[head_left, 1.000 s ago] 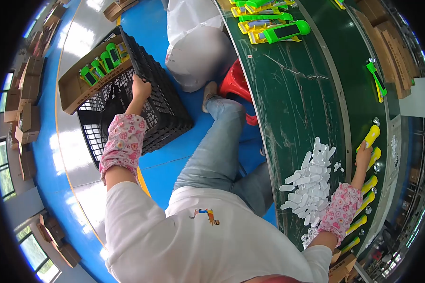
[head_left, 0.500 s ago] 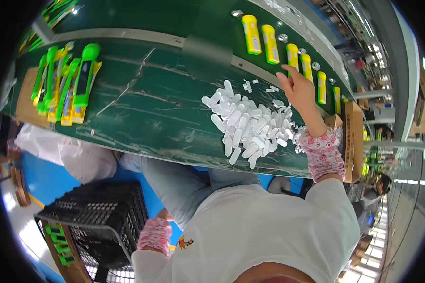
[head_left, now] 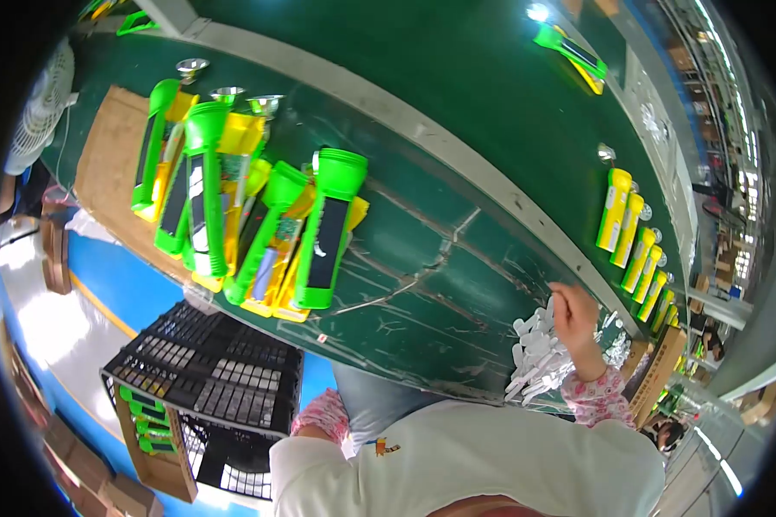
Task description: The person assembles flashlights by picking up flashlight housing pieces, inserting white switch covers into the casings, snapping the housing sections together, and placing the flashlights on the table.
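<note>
My right hand [head_left: 575, 320] hovers over the near edge of the pile of white, rounded plastic strips [head_left: 536, 349] on the green bench. Its fingers are curled together, and whatever they may hold is too small or hidden to make out. My left arm hangs low beside my leg in a pink patterned sleeve [head_left: 322, 415], with the hand itself hidden. To the left, several green flashlight bodies [head_left: 323, 237] lie beside yellow parts with wires showing, some on a cardboard sheet [head_left: 112, 164]. Silvery reflector cups [head_left: 265, 105] sit at their far ends.
Several yellow flashlight casings [head_left: 614, 207] stand in a row at the right beyond a metal rail [head_left: 457, 151]. A green and yellow flashlight [head_left: 578, 56] lies farther back. Below left is a black crate [head_left: 207, 362]; a cardboard box [head_left: 660, 370] stands at the right edge.
My view has swung left, bringing the green flashlights closer to the middle. My right hand has drawn back from the row of yellow casings to the white pile, and its fingers have curled in.
</note>
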A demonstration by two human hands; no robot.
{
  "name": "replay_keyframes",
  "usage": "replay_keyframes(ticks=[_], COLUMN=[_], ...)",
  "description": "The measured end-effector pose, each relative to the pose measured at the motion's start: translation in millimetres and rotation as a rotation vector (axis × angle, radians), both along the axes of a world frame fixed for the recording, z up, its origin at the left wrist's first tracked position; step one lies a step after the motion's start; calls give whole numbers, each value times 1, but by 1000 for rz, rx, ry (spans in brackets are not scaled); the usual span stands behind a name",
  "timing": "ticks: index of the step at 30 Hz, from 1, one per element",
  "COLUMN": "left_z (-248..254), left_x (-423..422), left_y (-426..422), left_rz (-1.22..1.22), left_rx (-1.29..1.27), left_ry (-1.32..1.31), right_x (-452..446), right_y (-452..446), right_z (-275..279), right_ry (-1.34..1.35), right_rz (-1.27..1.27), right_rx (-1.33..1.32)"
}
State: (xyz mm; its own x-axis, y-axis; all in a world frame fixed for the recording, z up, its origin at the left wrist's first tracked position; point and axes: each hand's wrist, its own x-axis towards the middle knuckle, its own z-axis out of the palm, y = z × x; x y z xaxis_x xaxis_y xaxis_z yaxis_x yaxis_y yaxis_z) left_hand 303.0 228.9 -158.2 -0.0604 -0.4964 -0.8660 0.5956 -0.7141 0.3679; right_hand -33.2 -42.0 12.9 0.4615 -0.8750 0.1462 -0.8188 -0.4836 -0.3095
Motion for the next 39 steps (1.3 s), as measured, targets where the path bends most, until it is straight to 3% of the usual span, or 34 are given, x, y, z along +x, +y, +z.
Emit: replay_keyframes(ticks=[3, 6, 11, 14, 16, 17, 18, 20, 22, 24, 28, 31, 35, 39], left_z=[6, -24, -93, -116, -114, -29, 22, 117, 185, 202, 123, 101, 94, 96], left_x=[31, 63, 124, 175, 207, 202, 201, 189, 153, 81, -75, -111, -102, -100], left_y=[-66, -117, -105, -54, -24, -63, -86, -132, -190, -228, -272, -283, -278, -277], left_rz=[115, 178, -1, -379, -935, -1226, -1350, -1271, -1023, -965, -737, -522, -572, -594], left_rx=[-71, -84, 80, 185, 165, 131, -28, -412, -873, -923, -1347, -1587, -1421, -1441], left_ry=[-164, -315, -579, -796, -1009, -1035, -962, -589, -40, -115, -322, -329, -307, -298], right_x=[44, 88, 125, 138, 136, 129, 117, 73, 30, 10, -2, -11, -31, -30], right_y=[9, 14, 8, -14, -50, -80, -117, -193, -266, -327, -407, -435, -422, -338], right_z=[-13, -16, -25, -24, -18, -15, -7, 5, -13, -27, -28, -18, -15, 13], right_ry=[-76, -175, -215, -215, -189, -158, -155, 18, 189, 405, 568, 631, 353, 20], right_rz=[100, 106, 78, 78, 28, -24, -102, -220, -366, -432, -546, -522, -222, -19], right_rx=[167, 304, 320, 260, 99, -100, -258, -435, -460, -372, -196, -20, -26, -108])
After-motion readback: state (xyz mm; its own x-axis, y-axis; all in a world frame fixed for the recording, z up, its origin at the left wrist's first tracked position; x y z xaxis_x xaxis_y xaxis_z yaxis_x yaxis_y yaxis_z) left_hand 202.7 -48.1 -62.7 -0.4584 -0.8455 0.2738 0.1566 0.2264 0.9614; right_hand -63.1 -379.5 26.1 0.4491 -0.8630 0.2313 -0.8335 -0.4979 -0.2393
